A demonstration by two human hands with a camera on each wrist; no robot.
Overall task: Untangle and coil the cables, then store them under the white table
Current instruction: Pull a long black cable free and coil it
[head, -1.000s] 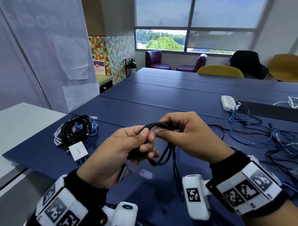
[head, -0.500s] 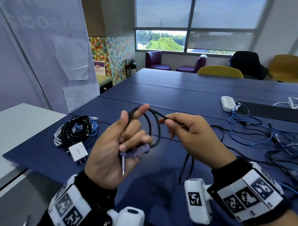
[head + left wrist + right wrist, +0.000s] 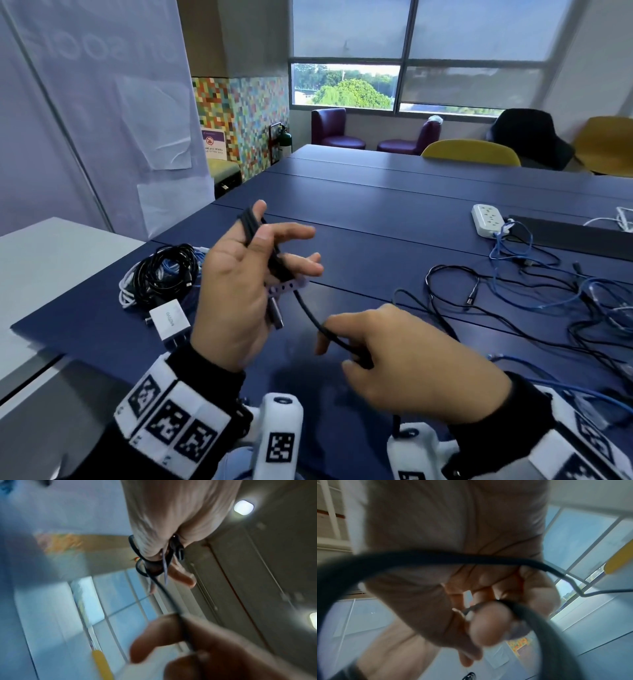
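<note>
Pulling black cable (image 3: pixel 310 317) taut, right hand (image 3: pixel 407 363) lowered, left hand (image 3: pixel 239 284) raised

- The place looks like an office meeting room or shared lounge.
- A long dark-blue conference table (image 3: pixel 394 205) fills the room, with a white power strip (image 3: pixel 488 220) and loose cables (image 3: pixel 548 294) on it.
- Yellow chairs (image 3: pixel 471 153) and purple armchairs (image 3: pixel 334 130) stand by a wide window (image 3: pixel 404 51).
- A fire extinguisher (image 3: pixel 284 142) hangs beside a colourful mosaic wall (image 3: pixel 239 113).
</note>
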